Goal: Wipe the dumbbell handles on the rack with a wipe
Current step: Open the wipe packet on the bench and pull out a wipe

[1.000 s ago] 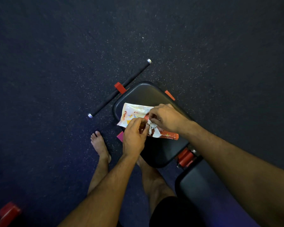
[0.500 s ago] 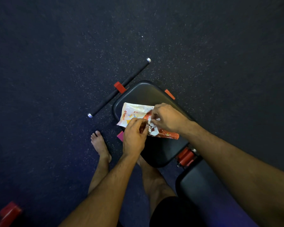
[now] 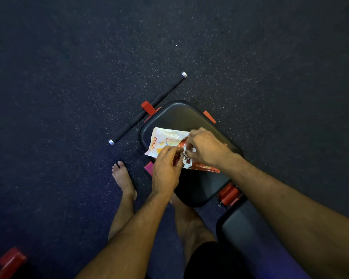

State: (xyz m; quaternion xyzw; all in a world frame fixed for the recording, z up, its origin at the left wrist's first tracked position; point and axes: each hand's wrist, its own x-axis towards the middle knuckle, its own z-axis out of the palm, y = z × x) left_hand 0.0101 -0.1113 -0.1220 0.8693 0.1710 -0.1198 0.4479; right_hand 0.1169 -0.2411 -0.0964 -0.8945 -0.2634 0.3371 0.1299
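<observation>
A white and orange pack of wipes lies flat on the black padded seat of a workout bench. My left hand has its fingers curled over the pack's middle and pinches at the opening. My right hand pinches a white bit at the same opening, at the flap or a wipe; which one I cannot tell. The two hands nearly touch over the pack. No dumbbells or rack are in view.
The bench's black floor bar with silver end caps and a red bracket lies beyond the seat. A second black pad sits lower right, joined by a red hinge. My bare feet stand on dark speckled floor. A red object shows at bottom left.
My right hand's fingers have shifted slightly at the pack's opening, working the white bit. The pack and my left hand have stayed nearly in place.
</observation>
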